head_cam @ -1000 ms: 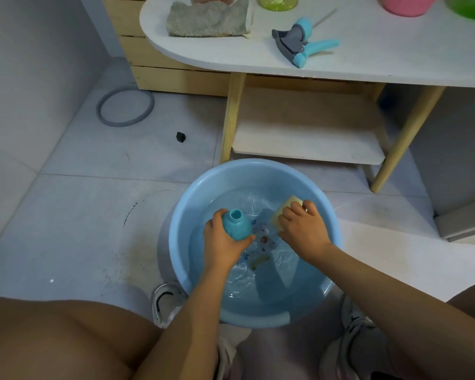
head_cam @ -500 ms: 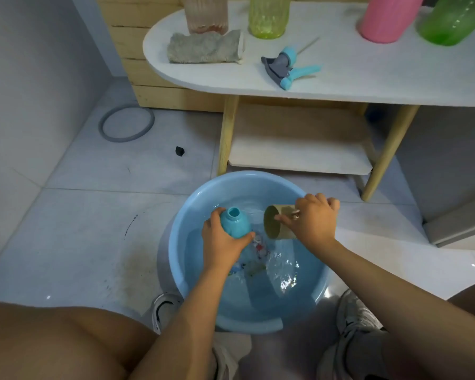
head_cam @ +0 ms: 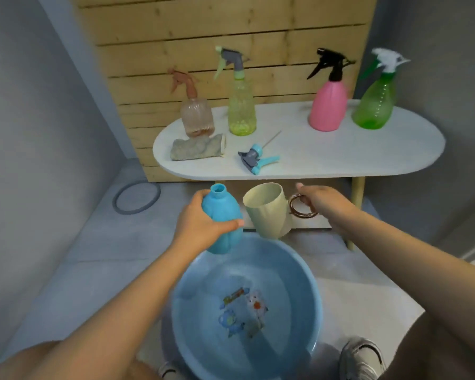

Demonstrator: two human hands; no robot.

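Blue bottle [head_cam: 222,220], cap off and neck open, is now up in the air above the far rim of the basin [head_cam: 317,294]. Your left hand [head_cam: 196,224] is wrapped round its body, thumb across the front. Half a second ago you had it down inside the basin at the water; you have since lifted it clear, and it leans slightly with the neck up and to the left.

Just to its right, the cream cup [head_cam: 268,212] has come up too. Earlier it lay on its side low in the basin; now it hangs tipped, mouth facing the bottle's shoulder and just beside it. Whether they touch I cannot tell. Your right hand [head_cam: 322,201] grips the cup by its metal handle [head_cam: 299,207], fingers curled through the loop.

My reading is that the scoop is done and the pour comes next, so bring the cup's lip over that narrow neck and keep both above the basin to catch spills.

On the bench [head_cam: 340,157] behind, the blue spray head [head_cam: 257,159] lies loose, presumably to be screwed back on afterwards.
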